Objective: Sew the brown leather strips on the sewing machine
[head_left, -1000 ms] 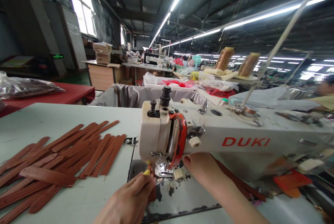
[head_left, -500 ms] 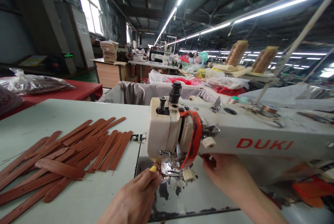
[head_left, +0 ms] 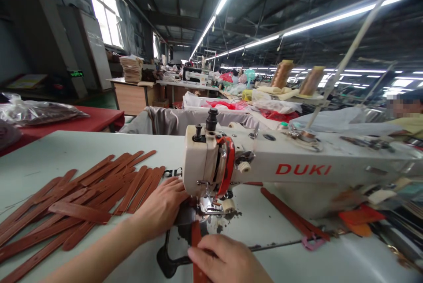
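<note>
A white DUKI sewing machine [head_left: 297, 168] stands on the pale table [head_left: 66, 151]. My left hand [head_left: 161, 208] lies beside the presser foot [head_left: 211, 206], fingers stretched flat toward the needle area. A brown leather strap [head_left: 195, 237] runs from under the foot toward me. My right hand [head_left: 228, 261] is closed on that strap's near end at the bottom edge of the view. A pile of several brown leather straps [head_left: 82, 199] is spread on the table to the left of my left hand.
More brown straps [head_left: 291, 215] lie under the machine arm on the right, by a pink clip [head_left: 312, 242] and orange pieces [head_left: 360, 217]. Two thread cones [head_left: 297, 78] stand behind. A red table with a plastic bag [head_left: 36, 111] is far left. A person [head_left: 405, 115] sits at right.
My left hand moved from pinching at the needle to lying flat left of the foot. My right hand came out from behind the machine head and took the strap's near end.
</note>
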